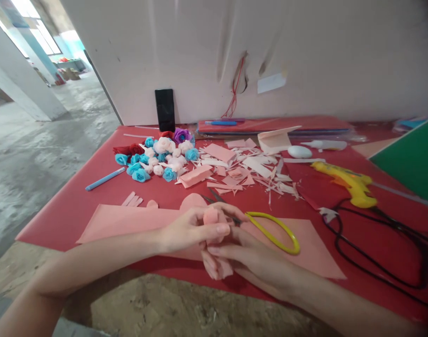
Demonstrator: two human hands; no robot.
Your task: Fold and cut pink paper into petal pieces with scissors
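"Where are the hands?"

"Just below the centre of the frame, close together over the near edge of the red table [48, 217]."

"How open is the left hand [192, 228]?"

"Nearly closed: its thumb lies across the curled pink paper [211, 216], pinching it, fingers bent behind."

"And the right hand [257, 255]?"

"Half curled, thumb and fingers closed on the same paper from the right. Its lower end shows beneath the fingers."

"What lies around them?"

"A pink sheet [126, 224] underneath, and scissors [295, 244] with a yellow handle just beside the right hand. Pink scraps [219, 152] lie at upper centre, paper roses [141, 175] left of those, and a yellow glue gun [356, 183] at right."
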